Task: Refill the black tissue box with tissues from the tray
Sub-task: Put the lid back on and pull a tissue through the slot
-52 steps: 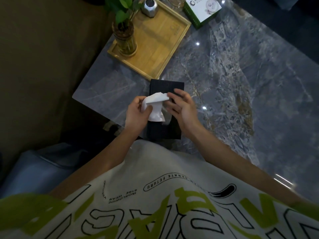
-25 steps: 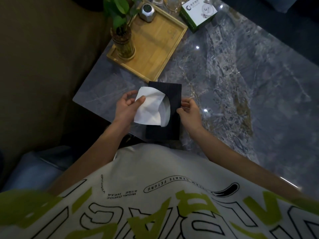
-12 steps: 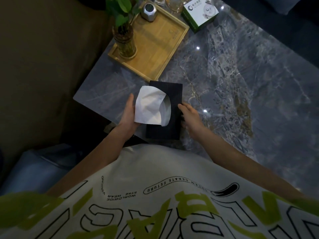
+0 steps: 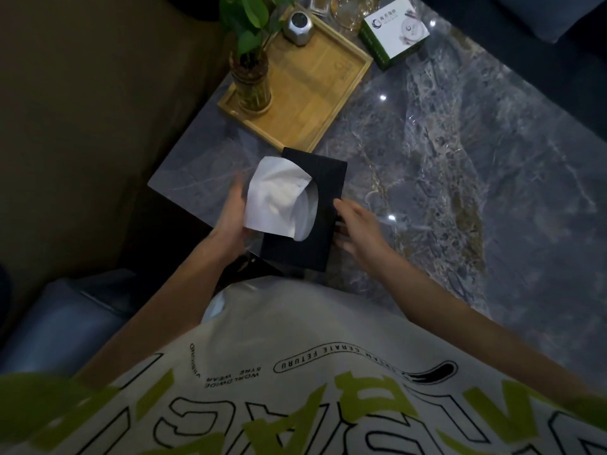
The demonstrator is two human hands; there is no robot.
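Observation:
The black tissue box [image 4: 325, 224] lies on the marble table near its left corner, in front of me. A white tissue [image 4: 279, 198] stands fanned out of its top opening. My left hand [image 4: 231, 215] is flat and open along the box's left side, next to the tissue's edge and a little blurred. My right hand [image 4: 359, 231] is at the box's right edge, with the thumb on top and the fingertips against the side wall. The wooden tray [image 4: 318, 103] sits just beyond the box; I see no tissues lying on it.
On the tray stand a glass vase with a green plant [image 4: 251, 90] and a small silver object [image 4: 299, 24]. A green-and-white carton [image 4: 394, 34] and a glass [image 4: 348, 11] sit behind. The table corner [image 4: 151, 185] is to my left, beside a sofa.
My left hand let go of the tissue, which now stands by itself, and lies flat beside the box. My right hand stays at the box's right edge.

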